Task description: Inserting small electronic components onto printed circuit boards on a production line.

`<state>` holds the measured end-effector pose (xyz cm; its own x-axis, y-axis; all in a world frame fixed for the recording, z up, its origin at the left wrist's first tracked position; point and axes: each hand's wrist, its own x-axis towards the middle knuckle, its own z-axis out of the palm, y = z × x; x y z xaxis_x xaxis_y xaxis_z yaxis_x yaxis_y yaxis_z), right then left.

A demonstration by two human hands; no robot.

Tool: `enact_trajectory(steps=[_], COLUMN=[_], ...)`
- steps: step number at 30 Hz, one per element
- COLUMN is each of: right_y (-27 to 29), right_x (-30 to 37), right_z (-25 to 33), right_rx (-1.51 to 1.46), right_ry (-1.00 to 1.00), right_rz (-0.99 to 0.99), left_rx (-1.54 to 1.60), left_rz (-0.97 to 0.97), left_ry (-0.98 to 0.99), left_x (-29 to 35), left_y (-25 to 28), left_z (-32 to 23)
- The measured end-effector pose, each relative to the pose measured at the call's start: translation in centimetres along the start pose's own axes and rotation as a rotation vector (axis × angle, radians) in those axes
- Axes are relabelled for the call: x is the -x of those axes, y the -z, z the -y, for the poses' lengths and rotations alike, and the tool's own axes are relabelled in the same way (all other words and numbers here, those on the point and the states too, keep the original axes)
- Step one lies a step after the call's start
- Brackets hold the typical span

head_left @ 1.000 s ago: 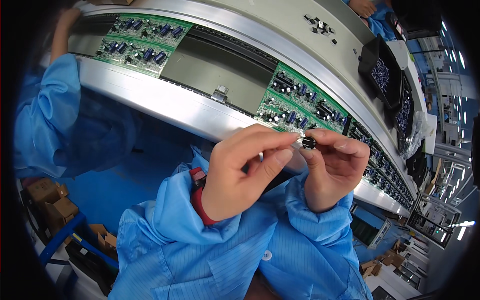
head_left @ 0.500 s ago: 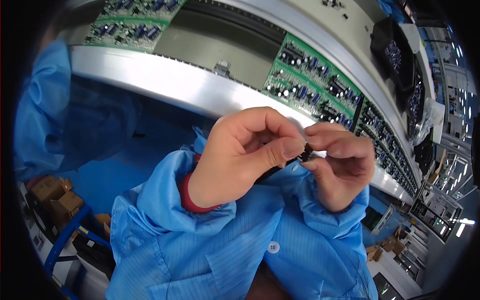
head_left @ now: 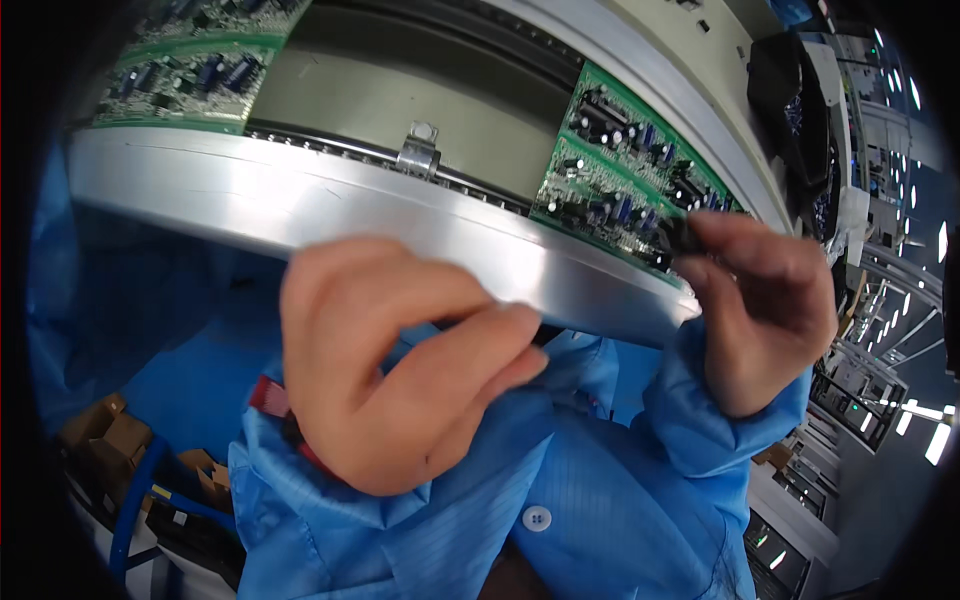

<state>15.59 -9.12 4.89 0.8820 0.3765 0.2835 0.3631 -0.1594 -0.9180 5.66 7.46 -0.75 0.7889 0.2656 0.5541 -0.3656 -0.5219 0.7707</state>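
Note:
My right hand (head_left: 765,305) is over the near edge of a green circuit board (head_left: 575,165) at the right. Its thumb and fingertips pinch a small black electronic component (head_left: 678,236), blurred by motion. Whether the component touches the board I cannot tell. Nearer to me, in front of the metal rail, my left hand (head_left: 395,365) is closed with thumb and fingers pressed together. Anything between those fingertips is hidden. The board carries many upright capacitors and dark parts.
A silver conveyor rail (head_left: 300,190) runs across in front of me, with a metal clip (head_left: 418,150) on its inner edge. Another populated circuit board (head_left: 190,85) sits at the left. Black parts bins (head_left: 790,110) stand at the far right; cardboard boxes (head_left: 105,435) lie at lower left.
My hands, together half a second ago around a small dark component, have separated. The right moved right to the board with the component; the left moved left and nearer.

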Motion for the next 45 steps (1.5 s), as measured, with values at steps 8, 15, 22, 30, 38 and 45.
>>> enact_trajectory(steps=[8,15,22,30,38,45], right_y=[-1.2,-2.2,-2.4,-2.2,-2.2,-3.0], right_x=[-2.1,-2.5,-2.3,-2.5,-2.4,-2.3], right_z=[-1.1,-1.3,-1.6,-1.4,-1.8,-1.8], right_rx=[0.345,0.395,0.41,0.431,0.405,0.351], right_ry=[-0.049,-0.129,-0.122,-0.117,-0.063,-0.118], right_rz=[0.338,0.326,0.325,0.322,0.323,0.203], left_rx=[-0.284,-0.374,-0.38,-0.398,-0.421,-0.453], left_rz=[0.086,0.142,0.154,0.218,0.27,0.304], left_ry=[0.082,0.097,0.083,0.086,0.08,0.071], left_x=[-0.8,-1.1,-0.9,-1.1,-1.1,-1.2], left_y=[-1.5,-1.7,-1.6,-1.2,-1.1,-1.1], left_z=[0.7,0.7,0.9,0.6,0.6,0.6])
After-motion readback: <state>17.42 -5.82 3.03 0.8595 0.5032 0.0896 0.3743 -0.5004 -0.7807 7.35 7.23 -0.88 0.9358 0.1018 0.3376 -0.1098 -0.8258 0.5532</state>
